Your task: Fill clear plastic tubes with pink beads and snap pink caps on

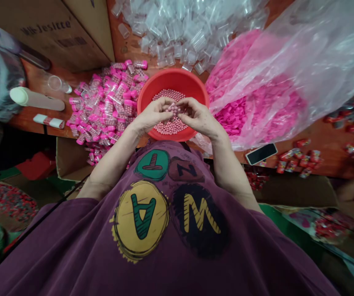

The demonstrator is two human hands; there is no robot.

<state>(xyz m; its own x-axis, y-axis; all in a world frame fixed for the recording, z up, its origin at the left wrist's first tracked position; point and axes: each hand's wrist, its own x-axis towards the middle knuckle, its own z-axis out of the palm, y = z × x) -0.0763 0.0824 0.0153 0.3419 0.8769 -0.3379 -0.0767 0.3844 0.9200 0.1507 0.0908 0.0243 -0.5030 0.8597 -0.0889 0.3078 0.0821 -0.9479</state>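
Note:
Both my hands meet over a red bowl (152,88) that holds small pink beads (171,95). My left hand (150,116) is closed, its fingers curled around a small clear vial of pink beads (173,109). My right hand (198,116) is closed too, its fingertips pinched against the same vial from the right. Left of the bowl lies a heap of filled vials with pink caps (107,102).
Empty clear vials (177,31) are piled behind the bowl. A clear plastic bag of pink caps (257,98) lies to the right. A phone (261,153) rests at the table edge, a cardboard box (50,33) stands at the back left, and red packets (300,158) lie at the right.

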